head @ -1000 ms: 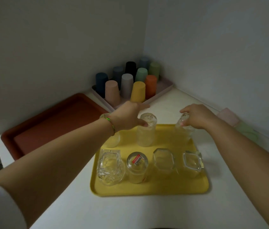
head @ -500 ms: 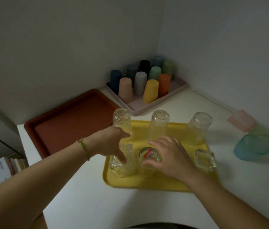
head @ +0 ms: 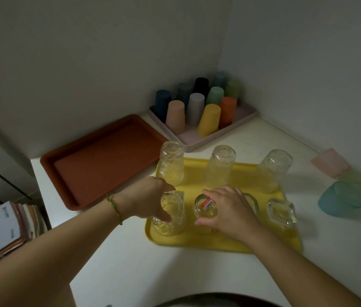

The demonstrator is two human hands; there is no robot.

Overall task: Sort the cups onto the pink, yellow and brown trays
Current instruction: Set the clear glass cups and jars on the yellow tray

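A yellow tray (head: 197, 241) near me carries several upturned clear glasses. My left hand (head: 147, 199) grips the patterned glass (head: 173, 216) at the tray's front left. My right hand (head: 230, 209) curls round the glass with a red sticker (head: 205, 207) beside it and hides part of a further glass. Three tall glasses (head: 219, 166) stand along the tray's back row, and a square one (head: 282, 211) at the front right. The brown tray (head: 100, 160) on the left holds nothing. The pink tray (head: 199, 138) in the corner holds several upturned coloured plastic cups (head: 208, 119).
On the counter at the right lie a blue cup (head: 343, 199), a pale green cup (head: 356, 177) and a pink cup (head: 330, 161), close to the wall. A stack of books (head: 4, 224) sits beyond the counter's left edge. Walls close the corner behind the trays.
Both hands left the tall back-row glasses and came down to the tray's front row. Since half a second ago they have hardly moved, and the view has shifted slightly.
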